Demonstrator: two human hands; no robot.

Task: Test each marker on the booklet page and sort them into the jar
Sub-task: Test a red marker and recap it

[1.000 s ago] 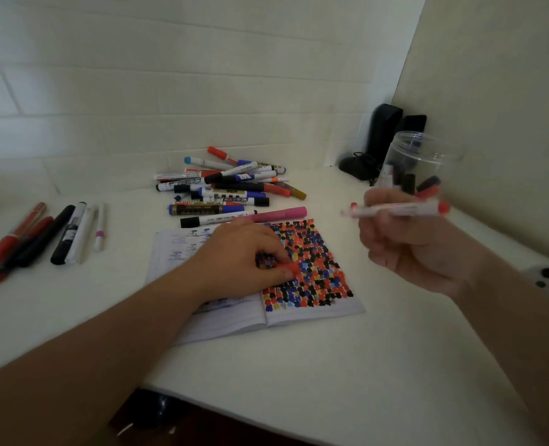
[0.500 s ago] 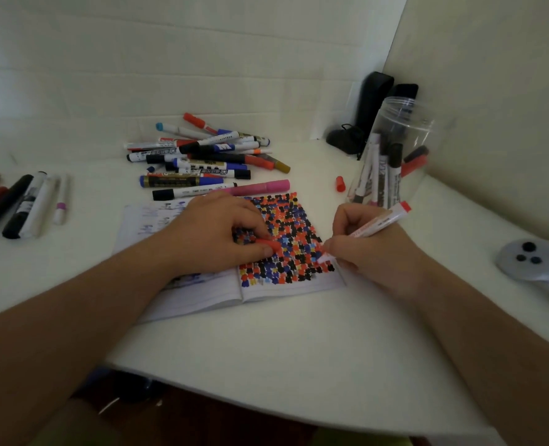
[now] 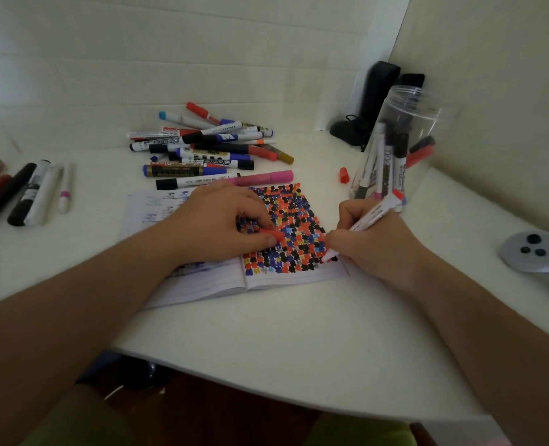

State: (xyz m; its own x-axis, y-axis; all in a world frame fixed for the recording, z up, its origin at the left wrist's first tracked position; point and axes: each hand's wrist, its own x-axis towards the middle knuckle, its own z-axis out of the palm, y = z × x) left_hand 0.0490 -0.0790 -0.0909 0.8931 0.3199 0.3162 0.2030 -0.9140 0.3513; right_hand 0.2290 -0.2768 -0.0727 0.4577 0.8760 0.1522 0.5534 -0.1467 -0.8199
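Across the white bench (image 3: 298,342), bare surface runs from the booklet (image 3: 286,278) to the near edge. Behind it sits a marker pile (image 3: 208,149); the clear jar (image 3: 395,149) crowds the right wall. Left hand (image 3: 221,220) pins the page, pinching a red cap (image 3: 274,235). Right hand (image 3: 372,239) grips a marker (image 3: 368,217), tip on the page's right edge.
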